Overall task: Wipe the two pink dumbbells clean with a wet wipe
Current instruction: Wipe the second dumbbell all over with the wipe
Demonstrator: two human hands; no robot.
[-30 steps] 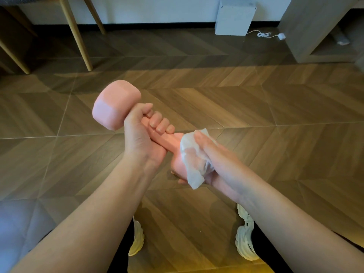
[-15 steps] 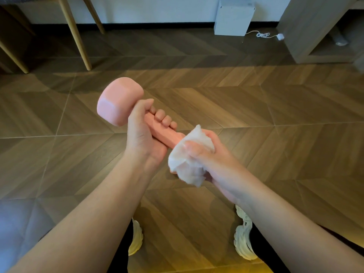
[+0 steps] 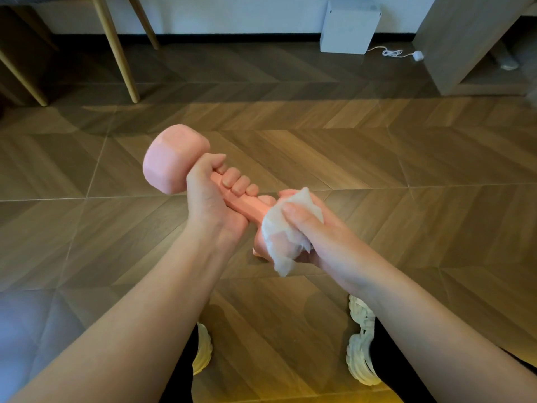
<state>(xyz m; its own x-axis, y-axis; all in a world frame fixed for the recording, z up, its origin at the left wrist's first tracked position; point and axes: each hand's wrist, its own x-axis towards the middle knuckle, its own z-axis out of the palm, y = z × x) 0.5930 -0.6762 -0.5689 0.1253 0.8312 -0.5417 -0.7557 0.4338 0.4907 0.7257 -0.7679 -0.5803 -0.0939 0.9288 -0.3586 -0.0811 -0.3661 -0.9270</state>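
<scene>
Pink dumbbell [image 3: 174, 161] tilted; left hand [image 3: 215, 205] fingers wrapped round handle, right hand [image 3: 316, 237] clutching wet wipe [image 3: 286, 242] over near head.

The dumbbell [image 3: 174, 161] is a soft matte pink all over, head and handle alike, with no markings. The wet wipe [image 3: 277, 237] is white, faintly translucent where pink shows through it. The floor [image 3: 392, 170] is mid-brown wood grain laid in a chevron pattern, cut into large panels by thin pale seams. At the lower left it reads bluish-grey, and a yellow tint colours its bottom edge. The chair legs [image 3: 116, 48] are light honey-coloured wood. The box [image 3: 348, 27] is plain white, like the cable [image 3: 389, 52] beside it. The wall [image 3: 232, 13] is white above a black skirting board [image 3: 232, 39]. The cabinet [image 3: 453, 39] is grey-brown wood grain. The shoes [image 3: 360, 344] are cream, the trousers [image 3: 177, 373] black.
</scene>
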